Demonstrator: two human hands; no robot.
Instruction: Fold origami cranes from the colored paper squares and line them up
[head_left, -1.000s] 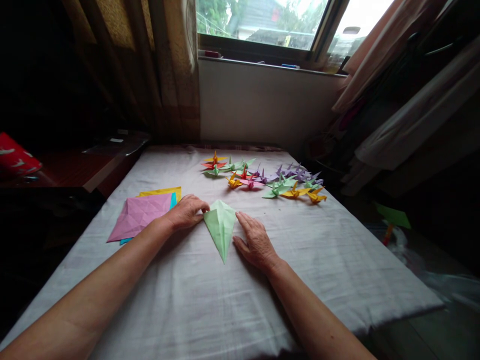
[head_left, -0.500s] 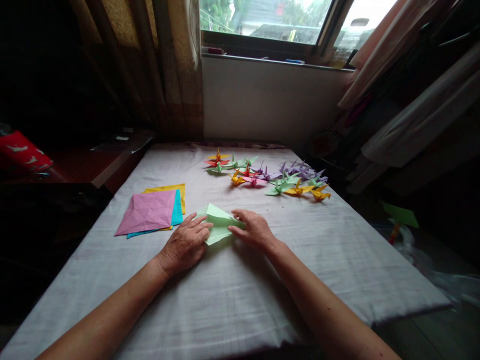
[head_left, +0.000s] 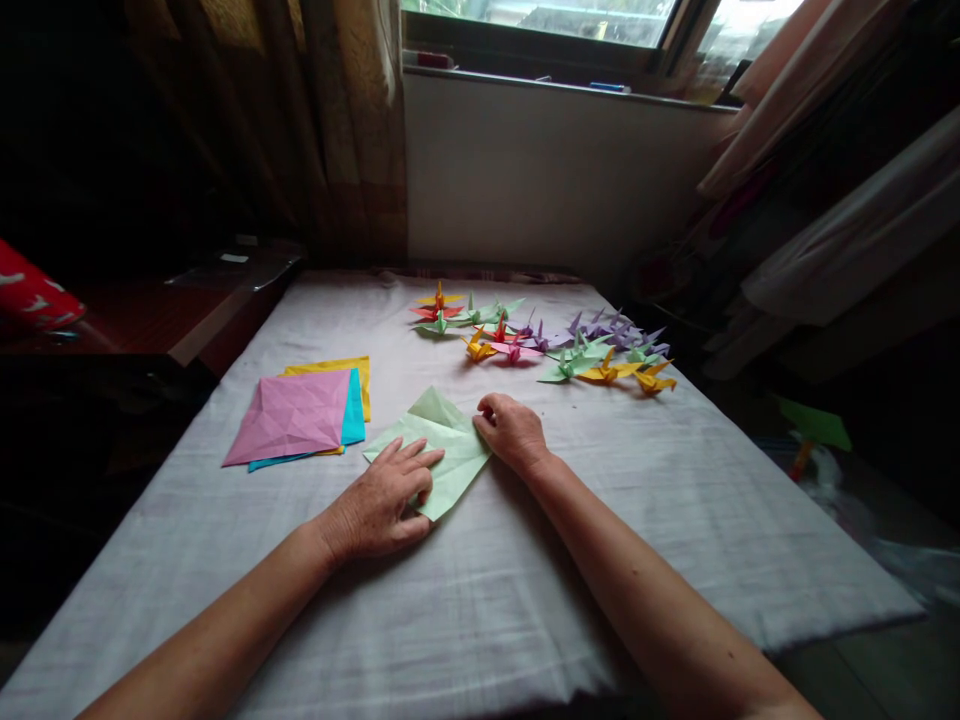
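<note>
A light green square of origami paper (head_left: 457, 470) lies nearly flat on the cloth, turned with its corners to front, back and sides, with crease lines across it. Resting on its left and near part is my left hand (head_left: 390, 495), fingers stretched out and somewhat apart. My right hand (head_left: 514, 432) is at the paper's right corner, its fingers curled and pinched together on the edge. Left of these lies a small stack of creased sheets: pink paper (head_left: 296, 415) on top, blue paper (head_left: 354, 410) and yellow paper (head_left: 364, 375) showing beneath.
Several folded paper cranes (head_left: 577, 355) in purple, green, yellow, red and pink stand at the back right. A pale checked cloth (head_left: 600, 560) covers the table. Behind are a wall, a window and a curtain (head_left: 345, 150); a dark side table (head_left: 180, 320) adjoins at left.
The green paper has gone from partly folded, with raised flaps, to spread nearly flat. My left hand has shifted slightly rightward and nearer; my right hand's fingers have curled in. The view has tilted down.
</note>
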